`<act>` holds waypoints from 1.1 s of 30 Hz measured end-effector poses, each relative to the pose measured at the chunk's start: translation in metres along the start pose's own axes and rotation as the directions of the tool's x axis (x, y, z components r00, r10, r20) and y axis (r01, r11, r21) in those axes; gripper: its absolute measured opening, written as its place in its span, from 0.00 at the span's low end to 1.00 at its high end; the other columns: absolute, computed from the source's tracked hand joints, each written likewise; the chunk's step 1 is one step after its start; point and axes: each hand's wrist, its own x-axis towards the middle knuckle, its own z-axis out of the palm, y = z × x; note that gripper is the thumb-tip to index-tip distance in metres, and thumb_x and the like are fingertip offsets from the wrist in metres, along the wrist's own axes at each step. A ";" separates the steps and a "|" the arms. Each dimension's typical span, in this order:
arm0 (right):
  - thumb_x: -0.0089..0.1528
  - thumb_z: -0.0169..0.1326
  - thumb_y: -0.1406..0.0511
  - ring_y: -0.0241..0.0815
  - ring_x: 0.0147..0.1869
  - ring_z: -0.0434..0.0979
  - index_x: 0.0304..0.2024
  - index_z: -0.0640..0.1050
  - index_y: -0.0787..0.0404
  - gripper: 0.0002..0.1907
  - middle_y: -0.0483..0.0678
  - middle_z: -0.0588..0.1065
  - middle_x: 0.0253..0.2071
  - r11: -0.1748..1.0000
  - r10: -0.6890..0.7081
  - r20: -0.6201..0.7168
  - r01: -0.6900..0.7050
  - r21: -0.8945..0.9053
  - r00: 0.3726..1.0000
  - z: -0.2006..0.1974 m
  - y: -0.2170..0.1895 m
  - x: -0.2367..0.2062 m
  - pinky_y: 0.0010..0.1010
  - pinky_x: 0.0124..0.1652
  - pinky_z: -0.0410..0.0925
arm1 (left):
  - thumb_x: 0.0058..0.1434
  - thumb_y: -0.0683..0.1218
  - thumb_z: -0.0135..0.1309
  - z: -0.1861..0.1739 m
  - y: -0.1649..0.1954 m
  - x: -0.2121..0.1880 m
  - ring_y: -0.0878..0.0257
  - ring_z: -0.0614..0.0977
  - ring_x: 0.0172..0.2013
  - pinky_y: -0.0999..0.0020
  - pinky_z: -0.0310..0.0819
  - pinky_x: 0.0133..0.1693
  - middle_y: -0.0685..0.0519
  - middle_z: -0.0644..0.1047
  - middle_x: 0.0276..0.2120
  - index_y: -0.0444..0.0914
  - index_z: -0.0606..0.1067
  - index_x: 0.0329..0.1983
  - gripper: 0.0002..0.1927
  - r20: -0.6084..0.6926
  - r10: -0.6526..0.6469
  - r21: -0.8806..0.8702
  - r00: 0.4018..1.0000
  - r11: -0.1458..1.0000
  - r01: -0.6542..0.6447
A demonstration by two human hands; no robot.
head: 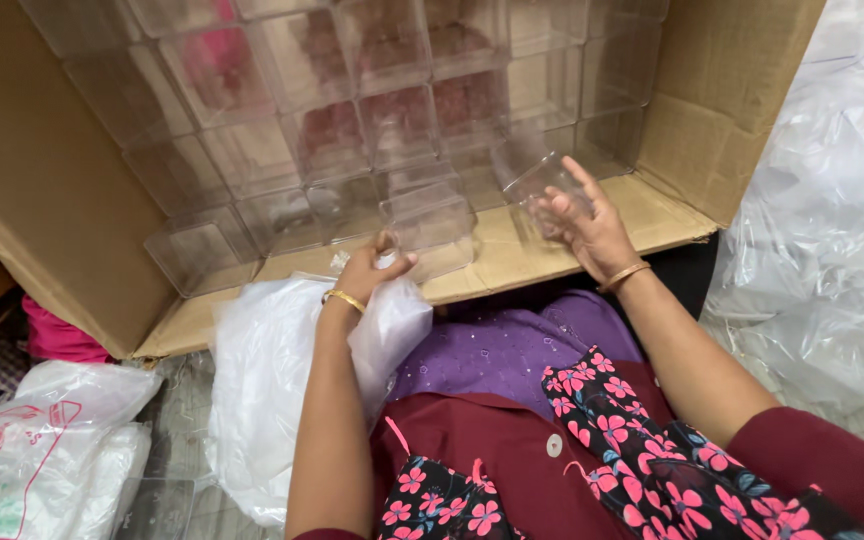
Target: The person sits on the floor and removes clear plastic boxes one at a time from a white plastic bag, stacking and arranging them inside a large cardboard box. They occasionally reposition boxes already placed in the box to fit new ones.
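A large cardboard box (42, 200) lies on its side in front of me, filled with rows of stacked clear plastic boxes (332, 140). My right hand (592, 230) holds one clear plastic box (542, 185) at the carton's open front, near the right end of the stack. My left hand (370, 270) grips the top of a white plastic bag (272, 370) that rests on my lap, just below another clear box (432, 225) standing on the carton's lower flap. Both wrists wear a gold bangle.
Crumpled clear plastic sheeting (832, 220) is heaped at the right. White printed plastic bags (42, 450) lie at the lower left, with pink cloth (57, 340) behind them. My lap is covered by purple and floral fabric (512, 350).
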 end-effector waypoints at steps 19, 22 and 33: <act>0.59 0.65 0.54 0.66 0.81 0.52 0.76 0.57 0.44 0.47 0.63 0.46 0.79 0.088 -0.476 0.608 0.722 -0.686 0.635 0.066 0.024 -0.050 0.50 0.71 0.60 | 0.61 0.50 0.57 0.005 0.026 -0.010 0.62 0.81 0.55 0.67 0.69 0.58 0.51 0.82 0.54 0.39 0.77 0.60 0.24 -0.086 -0.093 -0.111 0.992 0.990 0.084; 0.59 0.63 0.50 0.66 0.80 0.54 0.75 0.58 0.43 0.46 0.65 0.45 0.79 0.037 -0.383 0.658 0.723 -0.690 0.648 0.067 0.023 -0.050 0.47 0.70 0.60 | 0.64 0.47 0.55 0.003 0.025 -0.015 0.63 0.80 0.55 0.68 0.69 0.58 0.52 0.82 0.53 0.38 0.78 0.58 0.19 -0.134 -0.032 -0.190 0.990 0.982 0.006; 0.64 0.55 0.49 0.64 0.80 0.55 0.79 0.36 0.57 0.55 0.67 0.49 0.79 0.279 -0.363 0.454 0.560 -0.780 0.814 0.065 0.020 -0.046 0.46 0.71 0.60 | 0.68 0.47 0.51 0.001 0.036 -0.020 0.64 0.80 0.56 0.68 0.68 0.60 0.51 0.82 0.53 0.37 0.79 0.57 0.17 -0.087 0.058 -0.258 0.995 0.963 -0.078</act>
